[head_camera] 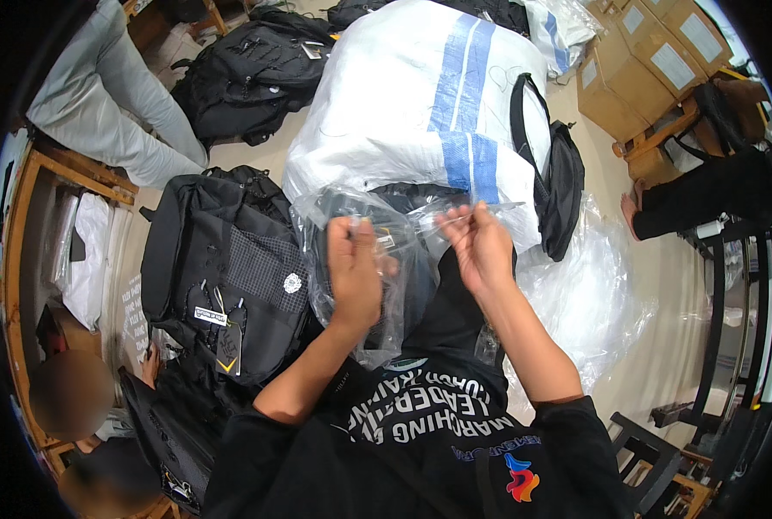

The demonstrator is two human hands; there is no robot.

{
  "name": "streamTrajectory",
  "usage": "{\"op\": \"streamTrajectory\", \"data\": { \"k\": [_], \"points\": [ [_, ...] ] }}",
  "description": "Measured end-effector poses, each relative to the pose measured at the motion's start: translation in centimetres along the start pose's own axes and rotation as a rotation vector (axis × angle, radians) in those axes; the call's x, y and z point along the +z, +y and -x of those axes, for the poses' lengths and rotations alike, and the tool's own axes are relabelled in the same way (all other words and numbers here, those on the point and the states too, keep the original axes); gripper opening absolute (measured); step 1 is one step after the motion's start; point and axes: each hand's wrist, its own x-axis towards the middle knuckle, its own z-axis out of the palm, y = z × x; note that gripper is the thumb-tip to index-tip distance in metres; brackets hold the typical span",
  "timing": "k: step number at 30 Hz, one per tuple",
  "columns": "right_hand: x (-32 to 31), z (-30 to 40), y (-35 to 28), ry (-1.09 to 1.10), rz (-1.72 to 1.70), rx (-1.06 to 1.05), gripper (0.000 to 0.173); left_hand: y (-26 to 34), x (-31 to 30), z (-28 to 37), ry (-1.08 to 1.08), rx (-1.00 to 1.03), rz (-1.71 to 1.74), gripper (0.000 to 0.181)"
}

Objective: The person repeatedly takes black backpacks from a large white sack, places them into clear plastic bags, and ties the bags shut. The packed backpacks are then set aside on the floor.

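A clear plastic bag (392, 305) with a dark backpack inside lies over my lap. My left hand (354, 269) grips the bag near its upper left part, thumb pressed against the fingers. On the right, my right hand (480, 243) pinches a stretched corner of the same plastic between thumb and fingers. Just beyond both hands bulges a big white woven sack (386, 97) with blue stripes, dark goods showing at its mouth. A black backpack (230, 272) with hang tags and a round white emblem rests to the left of the bag.
Loose clear plastic (593, 305) covers floor at right, near a black strapped bag (562, 188) against the sack. More black backpacks (249, 71) lie at upper left beside a standing person's legs (113, 104). Cardboard boxes (645, 65) are stacked upper right. Other people are at lower left and right.
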Motion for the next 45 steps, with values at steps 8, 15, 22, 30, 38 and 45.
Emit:
{"op": "streamTrajectory", "data": {
  "k": [8, 15, 22, 30, 38, 45],
  "points": [
    [-5.6, -4.0, -7.2, 0.214, 0.120, -0.577, 0.033, 3.6, -2.3, -0.6, 0.109, -0.068, -0.048, 0.021],
    [-8.6, 1.6, -16.2, 0.326, 0.582, -0.970, 0.022, 5.3, -0.9, -0.3, -0.043, -0.134, -0.105, 0.022],
    [-14.7, 13.3, -5.0, -0.095, 1.586, -0.887, 0.014, 4.9, -0.3, -0.1, -0.035, -0.145, -0.089, 0.015],
    [-15.2, 15.8, -2.2, -0.551, 1.681, -0.459, 0.025, 5.0, -0.5, -0.1, -0.055, -0.162, -0.096, 0.014],
    [-13.1, 13.2, -6.5, -0.305, 1.427, -0.471, 0.024, 5.4, -0.3, 0.3, -0.087, -0.234, -0.080, 0.013],
    [-3.7, 11.8, -3.4, -0.456, 1.057, -0.513, 0.029, 5.9, 1.1, -0.5, -0.304, -0.278, -0.280, 0.012]
  ]
}}
